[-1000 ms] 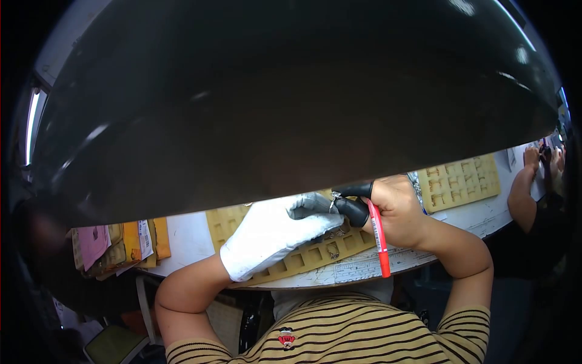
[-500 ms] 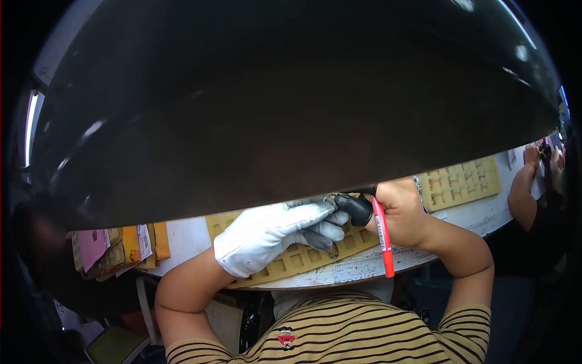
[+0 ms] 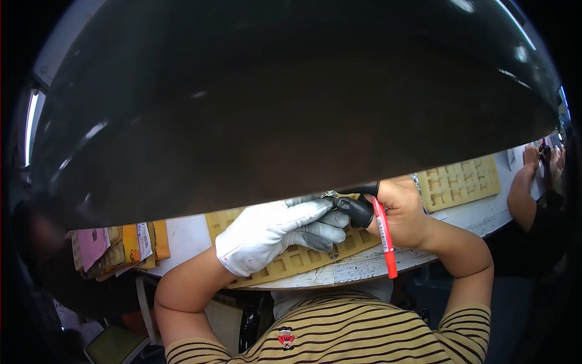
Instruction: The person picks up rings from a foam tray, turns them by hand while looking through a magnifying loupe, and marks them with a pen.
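My left hand (image 3: 273,233), in a white glove with greyed fingertips, pinches a small silvery ring (image 3: 330,195) from the left. From the right, my right hand (image 3: 388,209) grips the same ring between black-covered fingertips. A red pen (image 3: 384,236) is also tucked in my right hand, its cap end pointing down toward the table edge. Below both hands lies a yellow slotted tray (image 3: 294,262), and another small metal piece (image 3: 333,255) sits in it. The dark overhead cover hides part of my fingers.
A large dark cover (image 3: 291,109) spans the upper view. Another yellow tray (image 3: 464,182) with small pieces is at the right, near another person's arm (image 3: 522,191). Packets and papers (image 3: 130,246) are stacked at the left of the white table (image 3: 188,239).
My left hand has shifted slightly left and turned, its lower fingers now spread below the ring. The ring has moved a little left. The pen has swung slightly right.
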`<action>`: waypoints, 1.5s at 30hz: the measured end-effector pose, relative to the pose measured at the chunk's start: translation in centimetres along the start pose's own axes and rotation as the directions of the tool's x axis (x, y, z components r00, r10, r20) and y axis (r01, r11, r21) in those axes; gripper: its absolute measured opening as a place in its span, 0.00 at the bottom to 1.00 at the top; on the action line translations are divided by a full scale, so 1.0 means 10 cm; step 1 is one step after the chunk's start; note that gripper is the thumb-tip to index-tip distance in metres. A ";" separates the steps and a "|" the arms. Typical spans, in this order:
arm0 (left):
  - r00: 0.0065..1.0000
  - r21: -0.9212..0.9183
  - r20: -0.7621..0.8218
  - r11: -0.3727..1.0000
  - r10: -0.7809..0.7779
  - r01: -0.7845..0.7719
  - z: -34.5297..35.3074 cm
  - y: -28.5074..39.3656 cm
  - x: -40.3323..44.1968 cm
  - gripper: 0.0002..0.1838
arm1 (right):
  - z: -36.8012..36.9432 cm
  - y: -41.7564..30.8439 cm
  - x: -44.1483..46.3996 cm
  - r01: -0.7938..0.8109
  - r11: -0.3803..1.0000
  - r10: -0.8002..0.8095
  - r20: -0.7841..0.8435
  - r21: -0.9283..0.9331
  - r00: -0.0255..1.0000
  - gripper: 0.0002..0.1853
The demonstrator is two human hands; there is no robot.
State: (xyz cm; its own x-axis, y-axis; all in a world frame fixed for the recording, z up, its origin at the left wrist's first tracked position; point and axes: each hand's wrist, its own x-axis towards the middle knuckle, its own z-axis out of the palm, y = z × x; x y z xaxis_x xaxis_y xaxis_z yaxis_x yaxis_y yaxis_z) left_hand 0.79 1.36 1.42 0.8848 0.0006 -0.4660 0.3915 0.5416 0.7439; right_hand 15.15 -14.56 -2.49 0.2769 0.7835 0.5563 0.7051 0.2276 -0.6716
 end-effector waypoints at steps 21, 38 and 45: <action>0.990 -0.057 0.130 0.996 -0.053 0.061 -0.12 -0.06 0.04 0.18 | -0.06 -0.10 0.04 -0.136 0.979 0.107 0.190 0.151 0.976 0.20; 0.983 0.046 0.183 0.998 0.029 -0.038 -0.02 -0.06 0.05 0.27 | -0.03 0.06 0.00 0.105 0.946 -0.102 0.026 -0.307 0.994 0.22; 0.986 -0.055 0.167 0.998 0.020 -0.011 -0.04 -0.06 0.03 0.22 | -0.08 0.00 0.06 0.003 0.983 -0.001 0.012 -0.182 1.000 0.22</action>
State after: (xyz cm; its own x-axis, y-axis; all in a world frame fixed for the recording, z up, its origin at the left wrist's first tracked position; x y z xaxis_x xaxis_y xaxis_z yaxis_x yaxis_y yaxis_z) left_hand 0.75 1.35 0.68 0.9221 -0.1289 -0.3649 0.3675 0.5867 0.7216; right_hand 15.82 -14.59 -1.78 0.2681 0.7904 0.5508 0.8131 0.1209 -0.5694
